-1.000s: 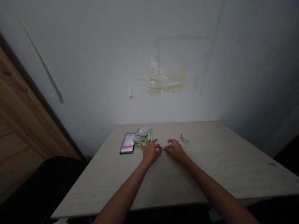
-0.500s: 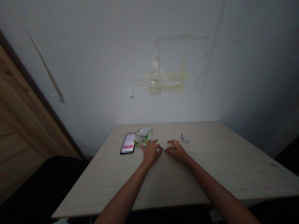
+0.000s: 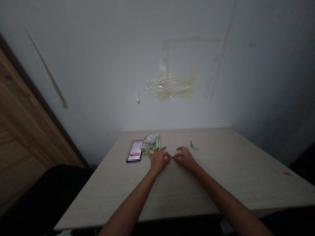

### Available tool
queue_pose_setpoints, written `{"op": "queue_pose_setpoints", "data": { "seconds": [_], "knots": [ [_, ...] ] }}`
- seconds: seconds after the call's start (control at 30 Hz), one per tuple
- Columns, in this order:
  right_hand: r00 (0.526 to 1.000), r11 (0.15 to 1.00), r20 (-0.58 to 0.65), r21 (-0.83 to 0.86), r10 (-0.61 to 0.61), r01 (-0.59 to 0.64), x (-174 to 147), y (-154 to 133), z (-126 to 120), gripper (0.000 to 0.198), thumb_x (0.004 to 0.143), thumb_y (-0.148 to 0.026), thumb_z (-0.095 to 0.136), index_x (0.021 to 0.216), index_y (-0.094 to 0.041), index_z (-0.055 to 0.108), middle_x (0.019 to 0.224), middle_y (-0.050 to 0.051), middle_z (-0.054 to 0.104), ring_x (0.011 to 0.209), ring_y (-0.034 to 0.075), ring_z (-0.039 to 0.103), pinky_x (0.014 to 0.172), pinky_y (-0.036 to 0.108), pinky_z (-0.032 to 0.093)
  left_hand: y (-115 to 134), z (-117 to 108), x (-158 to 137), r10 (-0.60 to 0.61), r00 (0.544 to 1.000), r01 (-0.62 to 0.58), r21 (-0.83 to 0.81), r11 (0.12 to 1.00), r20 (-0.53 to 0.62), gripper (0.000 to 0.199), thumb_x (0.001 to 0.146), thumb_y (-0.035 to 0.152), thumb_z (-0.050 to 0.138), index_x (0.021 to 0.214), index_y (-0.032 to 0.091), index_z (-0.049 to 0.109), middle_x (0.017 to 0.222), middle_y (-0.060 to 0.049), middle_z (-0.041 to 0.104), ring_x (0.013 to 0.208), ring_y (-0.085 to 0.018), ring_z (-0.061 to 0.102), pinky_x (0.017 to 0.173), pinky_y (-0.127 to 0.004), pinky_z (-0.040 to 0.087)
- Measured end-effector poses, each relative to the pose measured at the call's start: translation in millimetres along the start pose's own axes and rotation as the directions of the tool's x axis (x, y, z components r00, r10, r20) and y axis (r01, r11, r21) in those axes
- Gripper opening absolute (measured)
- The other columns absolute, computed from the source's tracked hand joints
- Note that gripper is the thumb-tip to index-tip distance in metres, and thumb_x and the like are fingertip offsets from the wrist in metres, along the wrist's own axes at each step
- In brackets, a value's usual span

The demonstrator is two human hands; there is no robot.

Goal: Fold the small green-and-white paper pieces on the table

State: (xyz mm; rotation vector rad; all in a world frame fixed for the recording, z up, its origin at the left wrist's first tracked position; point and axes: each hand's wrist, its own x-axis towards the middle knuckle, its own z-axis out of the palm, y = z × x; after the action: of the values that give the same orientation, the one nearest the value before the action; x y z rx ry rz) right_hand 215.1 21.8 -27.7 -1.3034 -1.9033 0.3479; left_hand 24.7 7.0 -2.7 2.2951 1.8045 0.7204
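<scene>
Between the fingertips of both hands, low over the tabletop, is a small crumpled whitish-green scrap [image 3: 172, 156], mostly hidden by the fingers. My left hand [image 3: 159, 159] pinches its left side with thumb and forefinger, the other fingers spread. From the right, my right hand [image 3: 185, 158] pinches the same scrap, its upper fingers curved. Just beyond my left hand lies a loose pile of green-and-white printed wrappers [image 3: 151, 140]. A narrow folded green-and-white strip [image 3: 194, 146] rests on the table past my right hand.
A phone [image 3: 134, 152] with a blurred lit screen lies left of the pile. The pale wooden table [image 3: 187, 193] meets a grey wall [image 3: 110, 82] bearing tape remnants [image 3: 172, 87]. A dark chair-like shape [image 3: 54, 190] stands at the left, near wooden boards [image 3: 27, 114].
My right hand has shifted very slightly left, closer to my left hand, and less of the scrap shows between the fingers. The pile, phone and folded strip lie as before.
</scene>
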Motion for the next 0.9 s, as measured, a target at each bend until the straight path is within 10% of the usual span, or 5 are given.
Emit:
{"op": "queue_pose_setpoints", "data": {
  "seconds": [0.9],
  "knots": [
    [0.993,0.997,0.109,0.068,-0.046,0.039,3,13,-3,0.005,0.073,-0.031,0.077,0.077,-0.028,0.079,0.117,0.008,0.064,0.115,0.026,0.053,0.105,0.043,0.038,1,0,-2,0.003,1.0,-0.003,0.003,1.0,-0.024,0.011,0.083,0.042,0.065,0.089,0.035,0.071,0.141,0.004,0.055,0.137,-0.034,0.033,0.104,-0.079,0.0]
  ]
}}
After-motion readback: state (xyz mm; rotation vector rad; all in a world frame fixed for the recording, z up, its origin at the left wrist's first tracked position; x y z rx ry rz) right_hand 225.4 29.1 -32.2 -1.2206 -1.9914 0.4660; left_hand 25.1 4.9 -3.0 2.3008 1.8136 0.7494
